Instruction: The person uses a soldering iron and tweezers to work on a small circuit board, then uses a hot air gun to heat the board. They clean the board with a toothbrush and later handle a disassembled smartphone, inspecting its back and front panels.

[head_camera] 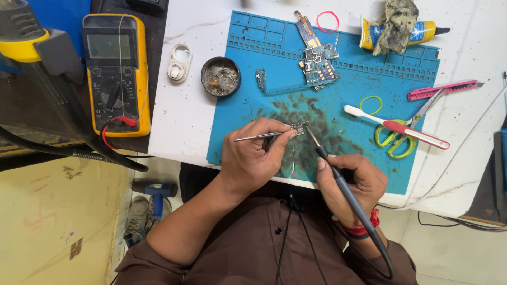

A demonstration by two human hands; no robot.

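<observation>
A white table [174, 121] carries a stained blue rubber work mat [364, 79], and at nine o'clock from the mat lies a yellow-cased grey digital multimeter [116, 74], with a large bare blue-green circuit board [317, 55] at the mat's twelve o'clock and green-handled scissors [393, 140] at its three o'clock. The left hand [253, 158], at the mat's six o'clock, pinches slim steel tweezers [259, 137] whose tips grip a tiny dark circuit board piece [299, 127]. The right hand [351, 184], at four o'clock from that piece, is closed pen-style around a grey corded soldering iron [338, 182] whose tip touches the piece.
</observation>
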